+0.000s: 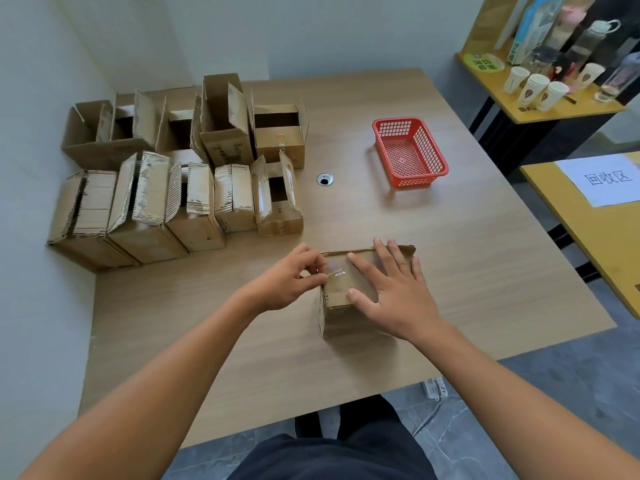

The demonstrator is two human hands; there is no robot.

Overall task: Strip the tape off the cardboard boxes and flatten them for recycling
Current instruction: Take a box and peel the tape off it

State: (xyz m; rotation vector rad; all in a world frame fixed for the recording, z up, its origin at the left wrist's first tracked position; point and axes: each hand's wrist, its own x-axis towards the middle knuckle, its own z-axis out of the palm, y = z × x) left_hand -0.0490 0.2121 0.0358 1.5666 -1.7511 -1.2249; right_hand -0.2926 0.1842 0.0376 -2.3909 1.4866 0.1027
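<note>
A: Item 1, far L?
B: Waiting boxes, ten or so, two rows, flaps up, on table by the wall. None flattened; some w/ tape strips showing.
A: Item 2?
B: Left hand. Thumb and fingertips pinch the lifted end of the clear tape at the L edge of the box top.
A: Item 3, the work pc?
B: Small box, standing centre, toward the near table edge, well apart from the rows. Tape runs across its top face; only the L end looks raised.
A: Item 4?
B: Right hand. Flat, fingers spread, pressing down on the box top; grips nothing.
A: Further R?
B: Red basket, far side of table, nothing seen in it. Then paper cups on a side shelf, and a printed sign on a yellow table.
A: Risks?
B: My est.:
(a) The spread fingers lie over the tape run, so a peel toward the R could stall under them or snap the strip.
(b) A steep or fast pull may take the card's paper skin w/ it, or leave bits stuck.
(c) If the flat palm eases off, the light box prob. lifts or skids toward the pinch.
(d) Thin film, small pinch: it could slip out.
</note>
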